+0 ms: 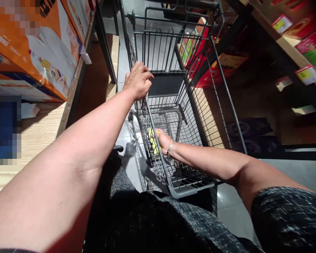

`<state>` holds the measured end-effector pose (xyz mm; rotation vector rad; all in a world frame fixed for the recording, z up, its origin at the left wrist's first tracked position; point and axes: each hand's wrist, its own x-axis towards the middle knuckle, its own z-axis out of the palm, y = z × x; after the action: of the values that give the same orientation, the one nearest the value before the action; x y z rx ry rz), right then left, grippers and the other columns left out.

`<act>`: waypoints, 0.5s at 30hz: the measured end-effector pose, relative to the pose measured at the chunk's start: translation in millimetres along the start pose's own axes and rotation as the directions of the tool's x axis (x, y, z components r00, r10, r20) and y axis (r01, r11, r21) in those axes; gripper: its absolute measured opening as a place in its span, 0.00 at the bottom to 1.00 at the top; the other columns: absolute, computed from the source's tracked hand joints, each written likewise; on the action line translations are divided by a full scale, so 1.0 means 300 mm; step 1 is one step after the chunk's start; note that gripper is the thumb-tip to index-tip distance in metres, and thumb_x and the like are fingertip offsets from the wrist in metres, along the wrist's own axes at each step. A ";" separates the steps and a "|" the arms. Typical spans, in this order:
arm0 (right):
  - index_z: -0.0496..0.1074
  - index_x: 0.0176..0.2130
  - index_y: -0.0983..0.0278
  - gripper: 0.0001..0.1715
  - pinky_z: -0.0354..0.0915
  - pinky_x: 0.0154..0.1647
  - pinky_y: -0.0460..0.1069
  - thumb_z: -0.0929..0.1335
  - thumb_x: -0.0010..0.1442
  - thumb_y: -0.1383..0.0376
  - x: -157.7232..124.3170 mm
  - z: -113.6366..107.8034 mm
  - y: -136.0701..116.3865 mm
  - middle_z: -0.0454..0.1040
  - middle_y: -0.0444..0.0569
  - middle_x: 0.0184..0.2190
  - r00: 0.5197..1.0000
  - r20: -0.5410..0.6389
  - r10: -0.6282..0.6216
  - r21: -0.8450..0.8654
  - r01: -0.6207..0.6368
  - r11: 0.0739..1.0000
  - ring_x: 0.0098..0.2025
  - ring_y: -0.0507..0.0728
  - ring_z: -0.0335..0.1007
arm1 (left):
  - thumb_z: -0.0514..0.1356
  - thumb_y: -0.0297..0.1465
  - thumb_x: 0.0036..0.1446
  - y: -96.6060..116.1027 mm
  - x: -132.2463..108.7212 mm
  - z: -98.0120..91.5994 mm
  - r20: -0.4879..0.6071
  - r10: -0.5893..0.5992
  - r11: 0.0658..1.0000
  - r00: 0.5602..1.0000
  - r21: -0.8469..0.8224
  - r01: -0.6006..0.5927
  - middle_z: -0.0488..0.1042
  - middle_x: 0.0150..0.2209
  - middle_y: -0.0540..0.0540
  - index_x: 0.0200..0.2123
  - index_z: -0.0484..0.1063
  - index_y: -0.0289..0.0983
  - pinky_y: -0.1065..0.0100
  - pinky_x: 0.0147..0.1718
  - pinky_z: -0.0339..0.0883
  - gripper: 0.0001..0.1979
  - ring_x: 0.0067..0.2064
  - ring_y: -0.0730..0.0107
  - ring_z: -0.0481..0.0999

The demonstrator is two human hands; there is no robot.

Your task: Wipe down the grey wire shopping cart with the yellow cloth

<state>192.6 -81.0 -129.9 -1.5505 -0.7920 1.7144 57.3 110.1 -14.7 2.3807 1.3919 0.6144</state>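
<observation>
A dark metal wire shopping cart (164,85) stands in front of me, its near corner close to my body. My left hand (138,80) is closed over the cart's left rim, fingers curled around the rail. Down inside the basket, my right hand (163,140) holds a bright yellow item with rounded lobes (154,142) near the left wire wall. The wires partly cover that item, and its exact kind cannot be made out. A silver bracelet (170,147) circles my right wrist.
Orange boxes (52,52) sit on a wooden shelf (47,121) at left. To the right are shelves with red packages (309,38) and price tags (308,74). Red and green boxes (191,49) stand low beyond the cart's right side. Grey tile floor (230,196) shows below.
</observation>
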 end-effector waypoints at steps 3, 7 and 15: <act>0.61 0.57 0.53 0.37 0.70 0.30 0.51 0.69 0.48 0.63 -0.127 0.012 -0.202 0.72 0.41 0.36 0.999 0.029 -0.034 0.157 0.030 0.987 0.30 0.53 0.68 | 0.51 0.40 0.59 -0.022 0.015 -0.007 0.028 0.007 1.000 1.000 -0.012 -0.006 0.70 0.60 0.54 0.54 0.76 0.56 0.43 0.64 0.56 0.22 0.70 0.53 0.51; 0.63 0.55 0.51 0.33 0.71 0.33 0.50 0.72 0.50 0.60 -0.265 0.035 -0.294 0.72 0.40 0.40 0.970 0.046 -0.240 0.099 0.235 0.967 0.35 0.53 0.69 | 0.50 0.44 0.61 -0.050 0.056 -0.015 0.071 0.008 1.000 0.997 0.020 -0.009 0.70 0.60 0.56 0.54 0.75 0.51 0.45 0.65 0.50 0.22 0.68 0.56 0.48; 0.72 0.42 0.59 0.18 0.69 0.50 0.57 0.69 0.49 0.72 0.013 -0.122 0.107 0.70 0.47 0.44 0.989 0.104 -0.110 -0.646 0.151 0.749 0.43 0.55 0.66 | 0.49 0.47 0.65 -0.050 0.077 -0.022 0.053 0.019 0.999 0.998 0.036 -0.021 0.70 0.60 0.56 0.48 0.75 0.47 0.48 0.61 0.53 0.21 0.64 0.61 0.50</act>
<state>226.0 -96.7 -162.1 -1.8262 -1.6252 1.4491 52.8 138.0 -11.4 2.4241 1.3700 0.5325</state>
